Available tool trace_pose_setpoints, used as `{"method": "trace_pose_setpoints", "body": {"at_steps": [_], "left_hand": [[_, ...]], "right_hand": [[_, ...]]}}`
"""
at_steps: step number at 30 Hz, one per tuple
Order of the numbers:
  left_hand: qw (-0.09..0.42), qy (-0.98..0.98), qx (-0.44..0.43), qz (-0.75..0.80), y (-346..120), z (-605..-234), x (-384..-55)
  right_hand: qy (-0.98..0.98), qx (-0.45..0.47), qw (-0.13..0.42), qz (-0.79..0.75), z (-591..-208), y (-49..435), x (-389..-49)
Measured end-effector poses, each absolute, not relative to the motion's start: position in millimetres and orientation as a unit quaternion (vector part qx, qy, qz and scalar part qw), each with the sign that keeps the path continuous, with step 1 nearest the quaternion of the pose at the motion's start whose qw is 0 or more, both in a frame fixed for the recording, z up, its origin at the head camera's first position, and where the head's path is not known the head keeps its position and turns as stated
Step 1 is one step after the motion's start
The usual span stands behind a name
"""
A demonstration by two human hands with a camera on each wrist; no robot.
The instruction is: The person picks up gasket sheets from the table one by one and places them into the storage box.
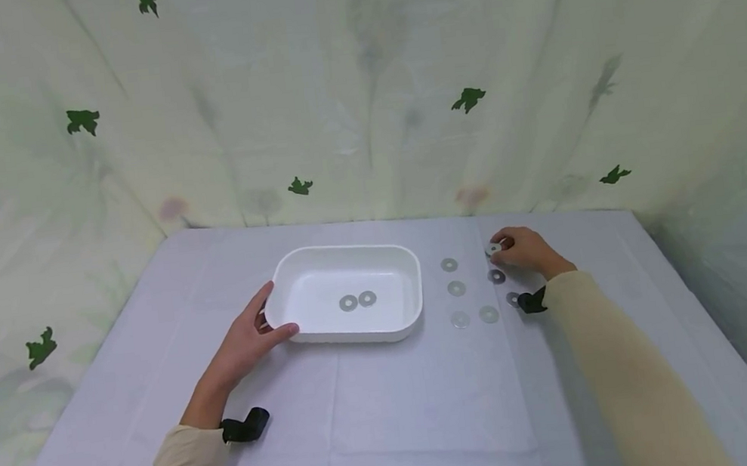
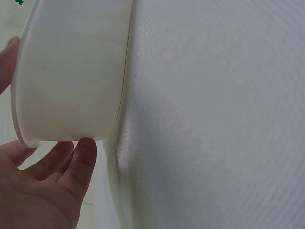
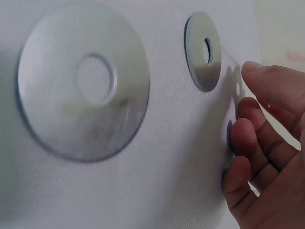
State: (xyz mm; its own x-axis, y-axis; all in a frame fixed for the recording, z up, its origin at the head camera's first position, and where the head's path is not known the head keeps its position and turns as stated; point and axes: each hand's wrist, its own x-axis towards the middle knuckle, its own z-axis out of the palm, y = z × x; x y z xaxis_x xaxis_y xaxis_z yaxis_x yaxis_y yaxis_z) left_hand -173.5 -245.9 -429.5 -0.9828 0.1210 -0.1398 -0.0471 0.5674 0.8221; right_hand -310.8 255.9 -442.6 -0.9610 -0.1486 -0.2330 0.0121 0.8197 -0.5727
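A white rectangular tub (image 1: pixel 357 335) stands on the table, with two flat metal washers (image 1: pixel 348 303) lying on its floor. My left hand (image 1: pixel 245 345) grips the tub's left end, thumb on the near rim and fingers against the outer wall; in the left wrist view the fingertips (image 2: pixel 86 149) press on the white side. Right of the tub, my right hand (image 1: pixel 527 251) holds the farthest washer (image 1: pixel 494 249) between thumb and fingers. The right wrist view shows that washer's edge (image 3: pixel 238 88) at the fingertips, and two more washers (image 3: pixel 86 124) close by.
Several other washers (image 1: pixel 457 288) lie in loose rows between the tub and my right hand. One washer (image 1: pixel 513 299) is partly covered by the black wrist camera (image 1: pixel 532 301). A pale leaf-patterned curtain (image 1: pixel 361 113) hangs behind the white-covered table (image 1: pixel 419 410).
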Motion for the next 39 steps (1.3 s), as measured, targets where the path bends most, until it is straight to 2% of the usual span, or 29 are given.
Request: {"method": "trace_pose_setpoints", "body": {"at_steps": [9, 17, 39], "left_hand": [[0.091, 0.882, 0.019, 0.462, -247.9, -433.9, -173.4], [0.093, 0.882, 0.015, 0.462, -246.9, -432.1, -171.4], [0.088, 0.879, 0.011, 0.469, -247.2, -430.7, -170.9]], "right_hand": [[0.933, -0.03, 0.112, -0.339, -438.6, 257.9, -305.2], [0.929, -0.067, 0.062, -0.359, -415.2, 245.0, -306.9], [0.93, -0.163, 0.057, -0.323, -369.8, 183.9, -303.6]]}}
